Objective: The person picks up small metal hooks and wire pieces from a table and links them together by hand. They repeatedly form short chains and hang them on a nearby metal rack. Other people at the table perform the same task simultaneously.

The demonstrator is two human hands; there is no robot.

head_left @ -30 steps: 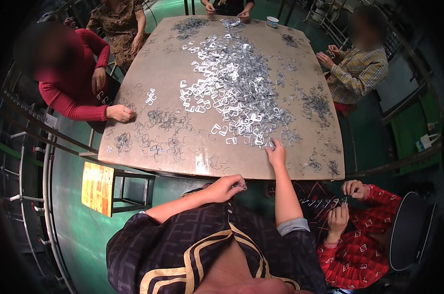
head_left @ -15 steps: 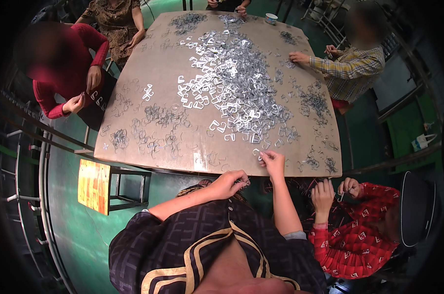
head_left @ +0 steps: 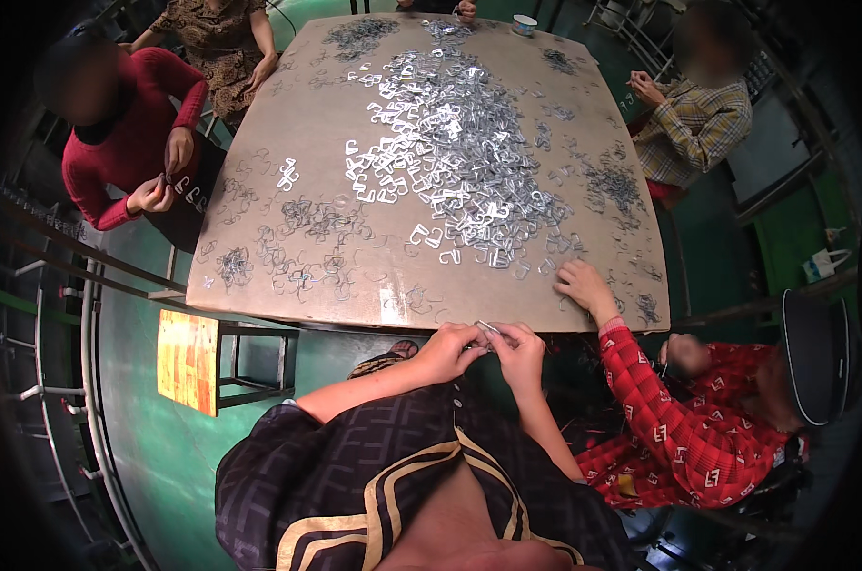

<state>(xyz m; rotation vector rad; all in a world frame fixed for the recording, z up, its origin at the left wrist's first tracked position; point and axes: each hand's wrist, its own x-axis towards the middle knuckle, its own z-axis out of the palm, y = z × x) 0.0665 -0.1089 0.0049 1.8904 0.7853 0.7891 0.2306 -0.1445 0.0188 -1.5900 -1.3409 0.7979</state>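
My left hand [head_left: 455, 348] and my right hand [head_left: 519, 350] meet just off the near edge of the table, both with fingers closed in a pinch. Between their fingertips is a small shiny metal hook [head_left: 488, 327], gripped by the right hand. Whatever else the left fingers pinch is too small and covered to make out. Beyond my hands, a large heap of flat silver hooks [head_left: 464, 152] spreads over the middle of the table [head_left: 355, 305]. Thin dark wire clips [head_left: 312, 219] lie scattered on its left side, with another cluster of wire clips [head_left: 612, 186] at the right.
To my right, a co-worker's hand [head_left: 583, 285] in a red patterned sleeve rests on the table's near right corner. Other people work around the table's sides. A wooden-topped stool [head_left: 188, 362] stands at the left, and a small cup [head_left: 523, 26] sits at the far right edge.
My right hand has drawn back from the table with a hook and joined my left. The red-sleeved co-worker has reached onto the table; the plaid-shirted person has pulled a hand back.
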